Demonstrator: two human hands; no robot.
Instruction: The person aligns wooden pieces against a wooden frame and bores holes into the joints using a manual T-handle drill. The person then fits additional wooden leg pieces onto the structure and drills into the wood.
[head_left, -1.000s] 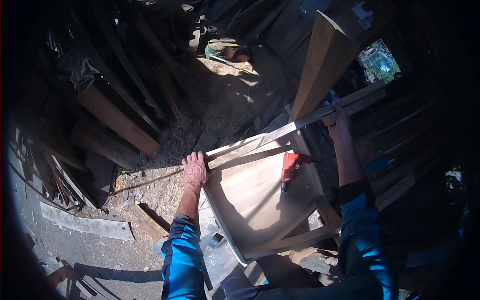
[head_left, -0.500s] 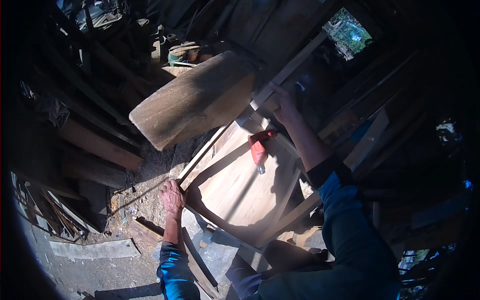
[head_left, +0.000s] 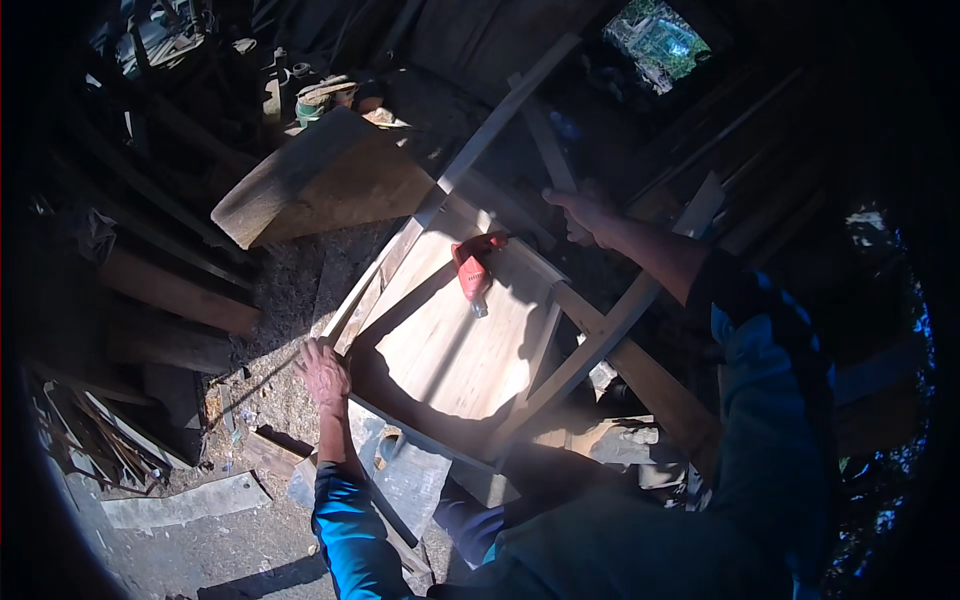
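"So, where was the left hand (head_left: 325, 378)?"

"Palm down at the left corner of a wooden panel (head_left: 455, 365), fingers at the near end of a long wooden strip (head_left: 495, 125). The fingers were bent a little; I could not tell whether they gripped or only rested. Its sleeve (head_left: 350, 540) was blue and dark."

"And the strip?"

"It ran along the panel's far left edge, then on past the far corner, towards a bright window opening (head_left: 657, 45)."

"Right hand (head_left: 588, 215)?"

"Out in shade, beyond the panel's right side, apart from the strip. One finger pointed left; the others were too dim to read, so I could not tell whether the hand was open or closed. A shorter board (head_left: 543, 135) ended just beside that finger, contact unclear."

"Anything on the panel?"

"A red drill (head_left: 471, 275), lying near the far corner in sunlight, its handle to the right and its metal nose towards the person. Neither hand touched it."

"Around the panel?"

"A thick wooden block (head_left: 345, 190) showed beyond the far left edge, one end near the strip. Two crossed boards (head_left: 660, 390) stood out on the right. Near the left forearm was a grey sheet (head_left: 418, 490), with a pale flat board (head_left: 185, 505) on the ground at lower left. Farther off, behind the block, I noted a green bucket (head_left: 308, 112) with things piled on top."
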